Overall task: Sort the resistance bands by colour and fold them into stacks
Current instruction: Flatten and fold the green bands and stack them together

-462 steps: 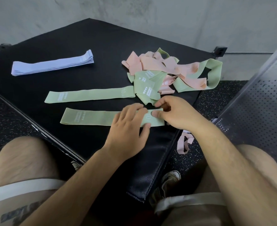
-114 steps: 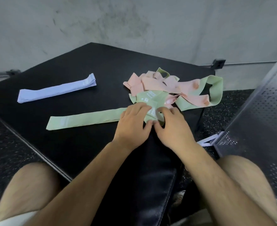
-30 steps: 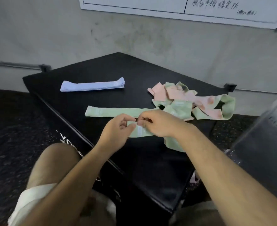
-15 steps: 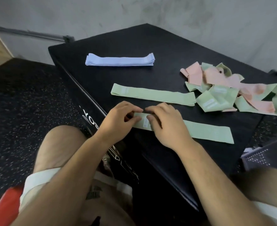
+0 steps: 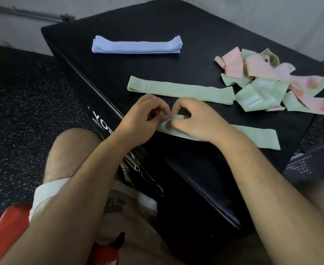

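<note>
Because the flat pale-green elastic band [image 5: 252, 135] lies along the near edge of the black padded platform [image 5: 119, 69], just in front of the straightened pale-green band [image 5: 180, 90], it seems placed there for squaring before it joins that one. The folded lilac stack [image 5: 136, 47] sits well apart, and the pink-and-green tangle [image 5: 271, 81] waits to the right. Both hands work the near band's left end — the left hand [image 5: 145, 113] curled, pinching the tip; the right hand [image 5: 193, 121] curled too, nipping the fabric just beside it.
</note>
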